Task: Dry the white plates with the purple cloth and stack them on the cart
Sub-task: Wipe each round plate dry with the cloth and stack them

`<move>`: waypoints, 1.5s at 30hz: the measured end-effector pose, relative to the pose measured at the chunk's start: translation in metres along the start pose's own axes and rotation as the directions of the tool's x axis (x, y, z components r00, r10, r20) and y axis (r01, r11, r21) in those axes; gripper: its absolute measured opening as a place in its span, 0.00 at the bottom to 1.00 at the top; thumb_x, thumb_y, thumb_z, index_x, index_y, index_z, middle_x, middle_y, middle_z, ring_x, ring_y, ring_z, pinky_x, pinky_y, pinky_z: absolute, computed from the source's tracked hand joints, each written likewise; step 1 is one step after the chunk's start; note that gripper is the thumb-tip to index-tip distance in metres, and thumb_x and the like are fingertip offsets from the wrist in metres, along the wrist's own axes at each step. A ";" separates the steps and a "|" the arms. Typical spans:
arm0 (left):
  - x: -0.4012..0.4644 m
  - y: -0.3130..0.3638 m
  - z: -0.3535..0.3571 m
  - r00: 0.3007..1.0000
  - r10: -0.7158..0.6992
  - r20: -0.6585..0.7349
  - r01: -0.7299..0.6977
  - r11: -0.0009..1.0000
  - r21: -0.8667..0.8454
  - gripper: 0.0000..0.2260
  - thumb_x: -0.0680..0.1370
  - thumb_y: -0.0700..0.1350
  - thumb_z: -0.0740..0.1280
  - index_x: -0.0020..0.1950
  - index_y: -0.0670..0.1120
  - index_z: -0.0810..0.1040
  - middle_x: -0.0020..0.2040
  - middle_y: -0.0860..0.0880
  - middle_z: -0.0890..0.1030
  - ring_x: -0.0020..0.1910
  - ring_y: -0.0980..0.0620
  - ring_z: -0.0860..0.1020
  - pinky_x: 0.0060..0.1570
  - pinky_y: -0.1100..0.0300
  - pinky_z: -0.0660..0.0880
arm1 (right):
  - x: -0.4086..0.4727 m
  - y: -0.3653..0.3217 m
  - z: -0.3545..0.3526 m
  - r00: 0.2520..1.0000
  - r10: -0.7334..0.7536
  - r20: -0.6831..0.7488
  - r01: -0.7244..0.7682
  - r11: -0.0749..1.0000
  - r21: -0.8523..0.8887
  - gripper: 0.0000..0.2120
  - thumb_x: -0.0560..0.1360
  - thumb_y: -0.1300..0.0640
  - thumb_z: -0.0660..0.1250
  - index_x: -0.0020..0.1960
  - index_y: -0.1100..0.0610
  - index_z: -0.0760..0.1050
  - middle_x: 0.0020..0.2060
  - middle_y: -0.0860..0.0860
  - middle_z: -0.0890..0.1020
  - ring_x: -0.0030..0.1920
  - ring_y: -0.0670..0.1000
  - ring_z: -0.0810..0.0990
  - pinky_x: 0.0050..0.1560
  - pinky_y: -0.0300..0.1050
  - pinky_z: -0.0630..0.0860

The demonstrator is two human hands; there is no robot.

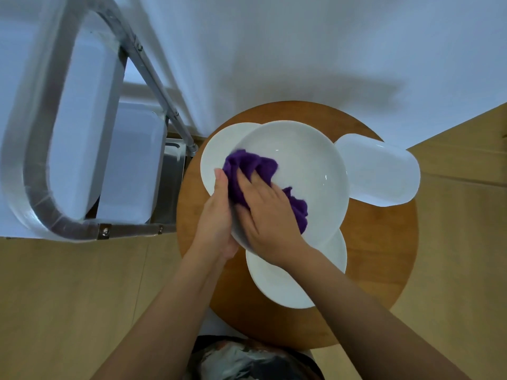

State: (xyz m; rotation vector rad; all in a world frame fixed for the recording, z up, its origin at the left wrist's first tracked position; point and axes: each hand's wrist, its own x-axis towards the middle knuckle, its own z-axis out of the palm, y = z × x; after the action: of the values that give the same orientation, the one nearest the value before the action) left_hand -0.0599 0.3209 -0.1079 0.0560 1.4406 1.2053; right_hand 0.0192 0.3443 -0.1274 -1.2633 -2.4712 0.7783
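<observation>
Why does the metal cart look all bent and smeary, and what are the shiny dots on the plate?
In the head view, the wide-angle lens curves the cart frame near the edge, where it also looks blurred; the dots on the held plate are small glints of light; the purple cloth is slightly blurred at its top; a soft shadow falls on the white surface behind.

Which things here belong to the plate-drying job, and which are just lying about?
In the job:
purple cloth under the right hand
round plate held by the left hand
other white plates and oblong dish
cart

Lying about:
round wooden table, only bearing the plates
</observation>
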 end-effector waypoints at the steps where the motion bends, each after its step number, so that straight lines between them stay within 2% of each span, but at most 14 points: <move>1: -0.004 -0.003 0.001 1.000 -0.012 -0.004 0.012 1.000 -0.014 0.25 0.68 0.66 0.56 0.59 0.57 0.74 0.57 0.48 0.81 0.57 0.47 0.79 0.61 0.46 0.75 | -0.008 0.002 -0.005 0.999 -0.002 0.042 0.000 0.999 0.052 0.22 0.79 0.54 0.54 0.70 0.60 0.67 0.63 0.56 0.77 0.63 0.57 0.76 0.64 0.51 0.70; 7: -0.010 -0.007 0.006 0.991 -0.127 -0.048 0.125 0.992 -0.031 0.25 0.74 0.67 0.55 0.62 0.52 0.74 0.55 0.45 0.81 0.54 0.44 0.79 0.55 0.45 0.77 | -0.047 0.019 -0.047 0.935 -0.116 0.336 0.067 0.986 0.153 0.23 0.79 0.56 0.51 0.73 0.53 0.63 0.69 0.50 0.70 0.68 0.49 0.66 0.63 0.32 0.53; 12: -0.014 -0.020 -0.001 0.969 -0.181 0.166 0.186 0.982 -0.015 0.39 0.64 0.73 0.64 0.69 0.54 0.70 0.64 0.43 0.76 0.63 0.38 0.75 0.60 0.36 0.71 | -0.074 0.043 -0.070 0.794 -0.184 0.580 0.205 0.978 0.029 0.21 0.82 0.56 0.52 0.74 0.48 0.59 0.71 0.46 0.68 0.68 0.45 0.65 0.64 0.33 0.54; 14: -0.017 -0.028 -0.002 0.961 -0.162 0.222 0.170 0.985 -0.016 0.33 0.69 0.71 0.61 0.70 0.55 0.69 0.66 0.43 0.75 0.64 0.38 0.74 0.62 0.35 0.69 | -0.082 0.049 -0.081 0.757 -0.120 0.643 0.197 0.979 -0.050 0.18 0.81 0.56 0.52 0.70 0.50 0.66 0.64 0.46 0.74 0.61 0.45 0.71 0.63 0.38 0.60; 16: -0.021 -0.032 -0.003 0.978 -0.118 0.174 0.124 0.992 -0.024 0.26 0.75 0.67 0.56 0.67 0.56 0.72 0.63 0.44 0.78 0.60 0.40 0.77 0.60 0.35 0.71 | -0.088 0.053 -0.090 0.836 0.015 0.548 0.040 0.995 -0.089 0.14 0.79 0.56 0.53 0.61 0.52 0.72 0.52 0.48 0.78 0.52 0.47 0.75 0.57 0.42 0.68; 18: -0.024 -0.034 -0.003 0.978 -0.122 0.168 0.124 0.992 -0.004 0.23 0.75 0.66 0.57 0.63 0.56 0.75 0.60 0.44 0.80 0.58 0.40 0.79 0.59 0.34 0.71 | -0.092 0.051 -0.095 0.952 0.232 0.200 -0.255 0.962 0.095 0.14 0.76 0.53 0.52 0.56 0.52 0.73 0.45 0.46 0.77 0.46 0.46 0.75 0.46 0.40 0.71; 20: -0.031 -0.033 0.004 0.978 -0.122 0.167 0.119 0.993 0.025 0.23 0.73 0.67 0.59 0.61 0.56 0.76 0.59 0.44 0.81 0.58 0.40 0.79 0.59 0.34 0.72 | -0.092 0.037 -0.099 0.909 0.416 -0.023 -0.374 0.840 0.394 0.17 0.75 0.50 0.51 0.60 0.50 0.70 0.45 0.45 0.76 0.45 0.46 0.76 0.44 0.36 0.73; 23: -0.039 -0.027 0.013 0.973 -0.120 0.196 0.116 0.993 0.030 0.24 0.76 0.65 0.56 0.63 0.52 0.76 0.58 0.43 0.81 0.59 0.41 0.78 0.60 0.40 0.73 | -0.092 0.016 -0.097 0.931 0.196 0.307 -0.292 0.906 0.307 0.26 0.80 0.48 0.55 0.75 0.49 0.51 0.63 0.45 0.68 0.62 0.45 0.69 0.63 0.40 0.70; 24: -0.040 -0.026 0.015 0.974 -0.117 0.195 0.113 0.993 0.032 0.25 0.76 0.65 0.55 0.63 0.51 0.76 0.58 0.42 0.80 0.59 0.41 0.78 0.61 0.42 0.73 | -0.092 0.014 -0.093 0.880 0.092 0.465 -0.189 0.968 0.165 0.30 0.80 0.47 0.55 0.76 0.48 0.42 0.70 0.47 0.61 0.69 0.48 0.62 0.70 0.43 0.62; 26: -0.043 -0.024 0.016 0.978 -0.132 0.164 0.126 0.991 0.044 0.25 0.75 0.65 0.57 0.63 0.50 0.76 0.58 0.42 0.81 0.59 0.42 0.78 0.60 0.44 0.74 | -0.090 0.017 -0.085 0.830 -0.005 0.558 0.074 0.992 -0.102 0.32 0.81 0.45 0.49 0.77 0.53 0.36 0.76 0.50 0.51 0.76 0.52 0.49 0.73 0.47 0.46; 30: -0.057 -0.031 0.021 0.983 -0.115 0.142 0.110 0.993 0.041 0.23 0.76 0.64 0.58 0.61 0.51 0.78 0.54 0.46 0.83 0.57 0.45 0.80 0.59 0.48 0.75 | -0.082 0.017 -0.067 0.957 -0.067 0.282 0.132 0.967 -0.216 0.30 0.77 0.47 0.47 0.73 0.62 0.62 0.67 0.60 0.72 0.68 0.62 0.69 0.68 0.59 0.61; 36: -0.073 -0.037 0.030 0.997 0.001 0.079 -0.003 1.000 0.019 0.29 0.65 0.70 0.61 0.58 0.54 0.78 0.55 0.45 0.83 0.56 0.44 0.80 0.59 0.41 0.74 | -0.057 0.042 -0.068 0.997 0.054 0.060 -0.040 0.977 -0.210 0.33 0.77 0.42 0.45 0.77 0.56 0.47 0.75 0.57 0.57 0.75 0.58 0.54 0.74 0.52 0.47; 40: -0.079 -0.029 0.030 0.996 0.069 -0.049 -0.073 0.995 -0.075 0.18 0.71 0.68 0.57 0.51 0.59 0.76 0.53 0.51 0.83 0.54 0.46 0.80 0.55 0.45 0.77 | -0.061 0.067 -0.078 0.988 0.150 -0.020 -0.148 0.924 -0.352 0.34 0.76 0.40 0.41 0.77 0.57 0.48 0.75 0.57 0.58 0.76 0.57 0.53 0.73 0.51 0.43; 45: -0.082 -0.027 0.046 0.974 0.175 -0.147 -0.186 0.981 -0.064 0.18 0.76 0.65 0.55 0.56 0.58 0.75 0.61 0.50 0.79 0.61 0.42 0.76 0.56 0.49 0.76 | -0.086 0.037 -0.065 0.875 0.480 -0.062 -0.476 0.832 -0.285 0.35 0.78 0.40 0.42 0.77 0.61 0.46 0.74 0.60 0.59 0.74 0.60 0.56 0.74 0.53 0.46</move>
State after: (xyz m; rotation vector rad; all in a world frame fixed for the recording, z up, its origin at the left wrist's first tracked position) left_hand 0.0153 0.2843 -0.0570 0.0499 1.5355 1.4370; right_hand 0.1242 0.3144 -0.0942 -2.0446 -2.3602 0.5243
